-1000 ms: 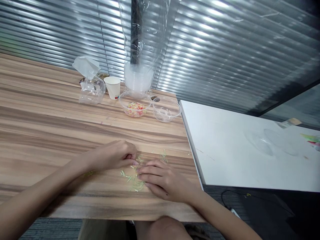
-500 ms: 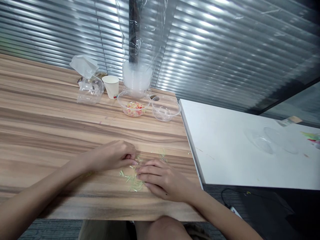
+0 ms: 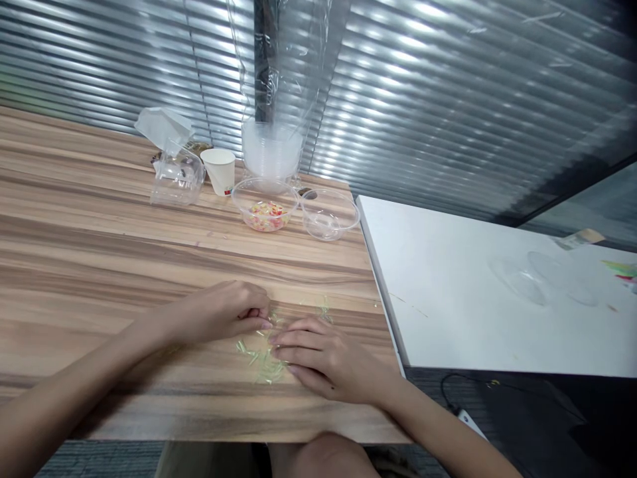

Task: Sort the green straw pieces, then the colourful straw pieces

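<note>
Thin, pale green translucent pieces (image 3: 269,368) lie scattered on the wooden table close to its front edge. My left hand (image 3: 243,309) is at their upper left, fingers curled in with thumb against them; whatever it may hold is hidden. My right hand (image 3: 328,358) rests palm down at their right side, fingers stretched out and covering some of the pieces. The fingertips of both hands are close together but apart. A few more green bits (image 3: 324,309) lie beyond the right hand.
At the back stand a clear bowl (image 3: 239,199) of red and yellow bits, another clear bowl (image 3: 354,216), a stack of clear bowls (image 3: 271,149), a paper cup (image 3: 221,174) and a tipped clear container (image 3: 176,186). A white table (image 3: 448,285) adjoins on the right, with clear lids (image 3: 517,282).
The view has shifted very slightly. Both hands and the green pieces stay essentially where they were.
</note>
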Available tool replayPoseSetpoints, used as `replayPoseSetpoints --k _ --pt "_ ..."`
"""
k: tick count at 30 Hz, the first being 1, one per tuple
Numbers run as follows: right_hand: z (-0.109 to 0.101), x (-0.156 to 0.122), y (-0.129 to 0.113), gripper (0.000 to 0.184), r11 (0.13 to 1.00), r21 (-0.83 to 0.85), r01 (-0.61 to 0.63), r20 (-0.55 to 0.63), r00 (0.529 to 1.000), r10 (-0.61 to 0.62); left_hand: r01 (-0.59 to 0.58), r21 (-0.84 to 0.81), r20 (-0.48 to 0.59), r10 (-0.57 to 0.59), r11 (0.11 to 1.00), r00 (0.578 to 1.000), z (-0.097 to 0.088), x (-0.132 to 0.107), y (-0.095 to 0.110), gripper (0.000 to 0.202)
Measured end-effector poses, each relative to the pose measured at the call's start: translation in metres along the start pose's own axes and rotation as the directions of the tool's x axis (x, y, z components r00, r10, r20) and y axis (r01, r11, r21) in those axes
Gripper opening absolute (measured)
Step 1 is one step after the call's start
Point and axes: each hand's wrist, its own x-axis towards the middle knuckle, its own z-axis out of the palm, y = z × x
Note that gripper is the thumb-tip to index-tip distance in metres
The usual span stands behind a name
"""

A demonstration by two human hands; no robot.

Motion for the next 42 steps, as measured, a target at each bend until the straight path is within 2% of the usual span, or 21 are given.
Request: replayPoseSetpoints --k 13,22,30,35,42 --pt "-0.001 0.000 0.000 0.024 1.000 -0.008 -0.007 0.030 1.000 0.007 0.007 -0.025 -0.015 -0.008 1.000 1.000 0.002 -0.001 -0.004 0.023" --pt "0.000 0.000 0.001 0.024 1.000 -0.011 -0.004 0.012 1.000 0.004 0.002 -0.026 -0.028 -0.003 1.000 1.000 -0.002 0.001 0.006 0.025" --pt "0.001 0.000 0.001 0.026 1.000 -0.008 -0.027 0.034 0.999 0.027 0.003 0.001 -0.028 -0.003 1.000 1.000 0.001 0.001 0.003 0.024" --pt "0.002 -0.001 0.002 0.025 1.000 -0.003 -0.015 0.014 1.000 0.015 0.020 0.015 -0.004 -0.020 1.000 1.000 0.000 0.001 0.003 0.024" --pt "0.002 0.000 0.001 0.024 1.000 -0.006 -0.002 -0.009 1.000 0.002 0.003 0.018 -0.027 -0.003 1.000 1.000 0.001 0.000 0.003 0.024"
